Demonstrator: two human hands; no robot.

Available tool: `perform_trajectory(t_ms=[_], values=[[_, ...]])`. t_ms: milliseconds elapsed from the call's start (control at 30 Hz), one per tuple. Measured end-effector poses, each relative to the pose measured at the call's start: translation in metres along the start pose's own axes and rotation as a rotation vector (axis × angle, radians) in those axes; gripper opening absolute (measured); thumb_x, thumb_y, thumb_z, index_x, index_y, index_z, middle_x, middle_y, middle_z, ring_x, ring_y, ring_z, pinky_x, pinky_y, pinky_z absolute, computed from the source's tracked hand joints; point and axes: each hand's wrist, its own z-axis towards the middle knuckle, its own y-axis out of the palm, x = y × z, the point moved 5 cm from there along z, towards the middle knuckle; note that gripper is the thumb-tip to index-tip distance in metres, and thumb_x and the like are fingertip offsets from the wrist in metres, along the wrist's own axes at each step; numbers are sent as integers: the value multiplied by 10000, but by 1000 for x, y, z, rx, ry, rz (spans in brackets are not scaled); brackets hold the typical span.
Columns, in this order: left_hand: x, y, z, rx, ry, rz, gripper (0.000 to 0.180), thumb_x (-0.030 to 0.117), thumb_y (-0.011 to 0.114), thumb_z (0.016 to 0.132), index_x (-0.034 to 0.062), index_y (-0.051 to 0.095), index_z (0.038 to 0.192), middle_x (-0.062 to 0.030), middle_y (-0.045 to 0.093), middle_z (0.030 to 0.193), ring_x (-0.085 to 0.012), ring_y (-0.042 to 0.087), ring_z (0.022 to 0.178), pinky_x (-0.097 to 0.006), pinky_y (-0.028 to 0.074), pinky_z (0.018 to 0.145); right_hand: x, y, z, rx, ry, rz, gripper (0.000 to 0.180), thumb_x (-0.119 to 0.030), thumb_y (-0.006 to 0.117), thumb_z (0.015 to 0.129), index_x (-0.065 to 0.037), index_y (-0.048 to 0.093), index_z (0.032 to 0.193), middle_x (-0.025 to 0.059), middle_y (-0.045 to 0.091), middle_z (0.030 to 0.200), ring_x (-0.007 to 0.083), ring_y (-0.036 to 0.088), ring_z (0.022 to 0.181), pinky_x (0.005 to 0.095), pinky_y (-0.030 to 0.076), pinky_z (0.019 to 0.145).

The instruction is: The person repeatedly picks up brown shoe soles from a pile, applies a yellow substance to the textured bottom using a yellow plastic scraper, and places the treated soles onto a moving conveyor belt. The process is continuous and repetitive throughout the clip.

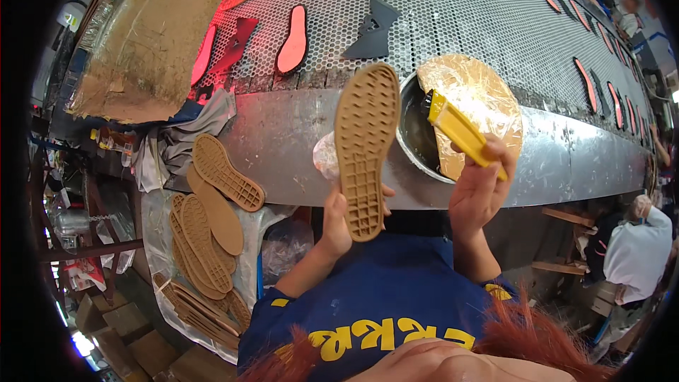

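My left hand (337, 225) grips the heel end of a tan shoe sole (366, 145), held upright with its gridded side showing. In my right hand (479, 189) is a brush with a flat yellow handle (463, 133); its dark tip points up and left over a round metal bowl (419, 143). A tape-wrapped tan cover (495, 88) lies across part of the bowl. The bowl's contents are mostly hidden. Behind the sole, a pale round patch (325, 155) shows on the metal ledge (283, 134).
Several tan soles (205, 230) are piled on plastic at my left. Beyond the ledge, a perforated belt (453, 14) carries pink-topped black sole pieces (292, 41) and a black cut piece (375, 28). A cardboard-covered hood (148, 35) stands far left. Another person's pale sleeve (640, 247) shows at right.
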Motion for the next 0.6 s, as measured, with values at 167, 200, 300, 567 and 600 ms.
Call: perform_trajectory(t_ms=[167,200,300,567,600], values=[[-5,21,-2,-80,-69,-2,775,639,355,906,-6,318,1334,-224,585,1091,-200,632,832,-305,554,634,-33,24,-2,-296,-405,-697,373,-321,549,944,13,608,1096,209,487,1132,256,552,969,337,491,792],[-5,23,-2,-96,-75,12,791,652,358,899,-8,318,1333,-220,587,1090,-196,631,833,-304,554,639,-32,25,-3,-306,-407,-690,379,-325,559,937,14,609,1099,204,484,1135,256,555,969,330,497,788],[-3,29,-3,-118,-112,41,819,673,366,884,-12,320,1330,-208,590,1087,-188,632,838,-299,553,647,-31,27,-5,-328,-415,-646,380,-311,586,921,17,616,1109,184,466,1148,252,579,954,307,522,780],[4,41,-6,-191,-130,91,818,663,372,889,-24,324,1332,-192,592,1093,-179,628,859,-289,540,691,-30,31,0,-319,-425,-754,357,-294,585,923,12,624,1103,191,484,1151,247,598,939,307,533,755],[4,41,-5,-193,-133,104,819,662,371,890,-26,324,1332,-190,590,1095,-176,626,860,-289,536,702,-31,31,-1,-318,-432,-759,353,-293,588,922,10,626,1099,192,490,1151,248,597,945,305,532,756]])
